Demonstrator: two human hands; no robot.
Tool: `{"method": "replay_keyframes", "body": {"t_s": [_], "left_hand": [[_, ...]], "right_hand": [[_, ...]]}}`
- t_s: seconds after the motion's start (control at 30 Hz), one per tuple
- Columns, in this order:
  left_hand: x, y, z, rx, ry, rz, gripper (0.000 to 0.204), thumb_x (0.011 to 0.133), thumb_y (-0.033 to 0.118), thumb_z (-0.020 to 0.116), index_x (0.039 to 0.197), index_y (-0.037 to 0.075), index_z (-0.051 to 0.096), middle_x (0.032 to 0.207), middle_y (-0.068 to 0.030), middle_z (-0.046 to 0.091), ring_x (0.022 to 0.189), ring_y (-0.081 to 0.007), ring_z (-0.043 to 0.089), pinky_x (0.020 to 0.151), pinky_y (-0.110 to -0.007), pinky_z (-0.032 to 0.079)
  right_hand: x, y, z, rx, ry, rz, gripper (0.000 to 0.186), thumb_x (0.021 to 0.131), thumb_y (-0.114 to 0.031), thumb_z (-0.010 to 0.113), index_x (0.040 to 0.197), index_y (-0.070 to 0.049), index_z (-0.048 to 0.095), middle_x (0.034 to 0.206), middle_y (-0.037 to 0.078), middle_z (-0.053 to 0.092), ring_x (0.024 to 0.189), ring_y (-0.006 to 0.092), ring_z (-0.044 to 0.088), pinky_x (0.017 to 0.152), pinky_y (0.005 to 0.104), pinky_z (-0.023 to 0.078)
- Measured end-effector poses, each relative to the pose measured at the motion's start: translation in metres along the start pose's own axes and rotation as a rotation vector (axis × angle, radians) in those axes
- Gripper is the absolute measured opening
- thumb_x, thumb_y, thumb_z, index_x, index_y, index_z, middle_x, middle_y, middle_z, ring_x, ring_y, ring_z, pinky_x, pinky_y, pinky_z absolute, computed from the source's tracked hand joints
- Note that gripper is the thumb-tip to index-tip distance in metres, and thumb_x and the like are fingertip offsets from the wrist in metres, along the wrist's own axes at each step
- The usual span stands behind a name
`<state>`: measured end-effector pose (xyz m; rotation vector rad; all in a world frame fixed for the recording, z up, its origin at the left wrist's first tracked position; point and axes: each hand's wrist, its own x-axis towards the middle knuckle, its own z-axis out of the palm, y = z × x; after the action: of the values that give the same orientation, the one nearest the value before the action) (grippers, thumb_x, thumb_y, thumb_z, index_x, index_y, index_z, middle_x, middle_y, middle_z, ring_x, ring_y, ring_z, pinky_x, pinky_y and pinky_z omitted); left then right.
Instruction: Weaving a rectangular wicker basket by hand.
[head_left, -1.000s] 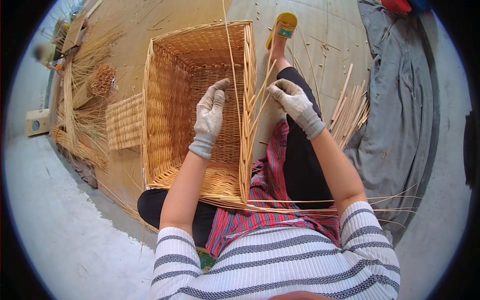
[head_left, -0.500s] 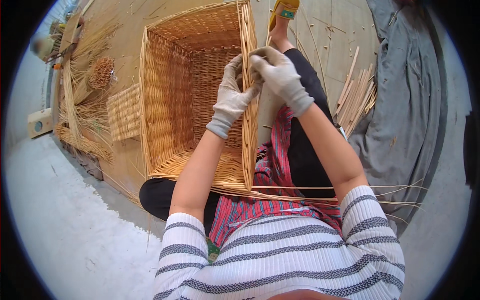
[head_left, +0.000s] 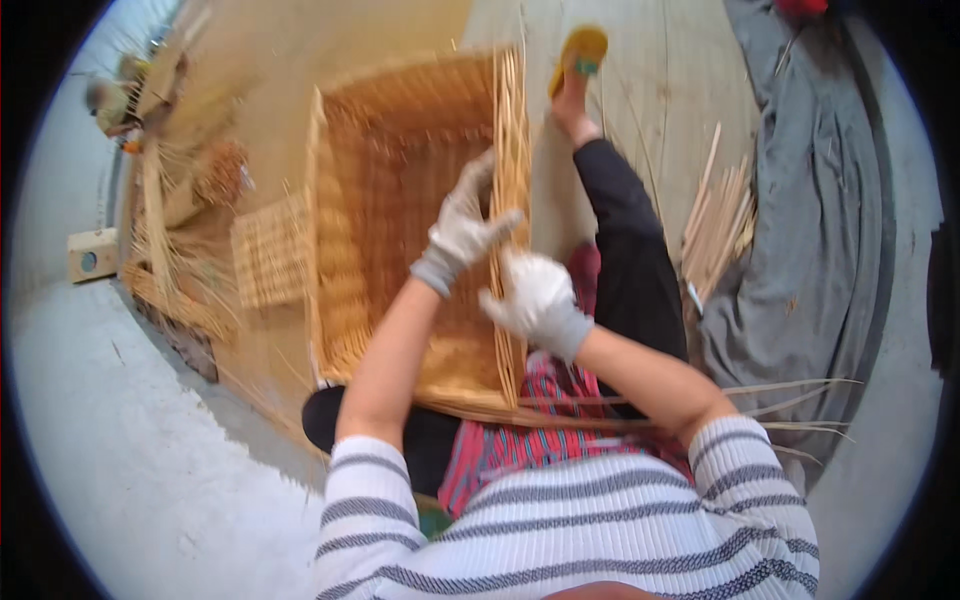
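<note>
A rectangular wicker basket (head_left: 335, 230) lies tipped with its open side toward me, resting across my lap. My left hand (head_left: 462, 225), in a whitish glove, is at its right-hand rim; the fingers lie along the inside and the thumb crosses over the rim, gripping it. Lower down the same rim is my right hand (head_left: 540, 300), gloved too and blurred. Its thumb stands apart from the fingers, over the rim, and no loose strand shows in it. Long pale wicker strands (head_left: 770, 388) stick out to the right below the basket.
A woven wicker panel (head_left: 270, 250) lies left of the basket, with bundles of straw-like strands (head_left: 160, 240) beyond it. Pale sticks (head_left: 722, 215) rest on a grey cloth (head_left: 790, 250) at the right. My outstretched leg (head_left: 635, 240) ends in a yellow slipper (head_left: 580, 55).
My right hand has come down along the rim toward me, its thumb now spread. My left hand has shifted slightly lower in the picture. The whole view has moved and blurred.
</note>
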<state>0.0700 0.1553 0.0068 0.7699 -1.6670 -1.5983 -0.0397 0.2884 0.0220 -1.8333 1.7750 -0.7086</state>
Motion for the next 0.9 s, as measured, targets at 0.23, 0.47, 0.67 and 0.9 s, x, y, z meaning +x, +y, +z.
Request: {"method": "replay_keyframes", "body": {"t_s": [0.23,0.47,0.67,0.9], "left_hand": [[-0.029,-0.008,0.025,0.098,0.157,-0.069,0.082,0.086,0.016,0.077,0.154,0.002,0.033,0.145,-0.013,0.053,0.132,-0.02,0.05,0.111,-0.033,0.039],[-0.055,0.011,0.064,0.073,0.152,-0.122,0.076,0.088,0.009,0.074,0.153,0.003,0.036,0.145,-0.0124,0.052,0.13,-0.0181,0.051,0.111,-0.031,0.04],[-0.048,0.015,0.058,0.214,0.141,-0.2,0.074,0.088,0.011,0.073,0.153,0.005,0.038,0.143,-0.0145,0.055,0.128,-0.0203,0.055,0.109,-0.032,0.041],[-0.045,-0.003,0.053,0.398,0.135,-0.156,0.075,0.085,0.024,0.077,0.15,0.008,0.042,0.138,-0.0191,0.059,0.129,-0.0292,0.057,0.109,-0.035,0.043]], "right_hand": [[-0.02,-0.007,-0.002,0.017,0.004,0.124,0.047,0.077,-0.042,0.073,0.097,-0.002,0.059,0.082,0.02,0.068,0.076,0.0381,0.069,0.068,0.0475,0.056],[-0.054,-0.018,-0.012,-0.025,-0.036,0.217,0.053,0.077,-0.044,0.071,0.102,0.001,0.058,0.081,0.02,0.071,0.074,0.0362,0.072,0.065,0.0475,0.056],[-0.042,-0.023,-0.022,-0.094,-0.151,0.271,0.058,0.079,-0.048,0.071,0.105,0.002,0.057,0.084,0.022,0.072,0.078,0.0362,0.073,0.067,0.0482,0.056],[-0.051,-0.008,-0.005,-0.071,-0.128,0.223,0.07,0.076,-0.057,0.072,0.112,0.002,0.059,0.089,0.021,0.073,0.079,0.0352,0.073,0.068,0.0454,0.057]]}}
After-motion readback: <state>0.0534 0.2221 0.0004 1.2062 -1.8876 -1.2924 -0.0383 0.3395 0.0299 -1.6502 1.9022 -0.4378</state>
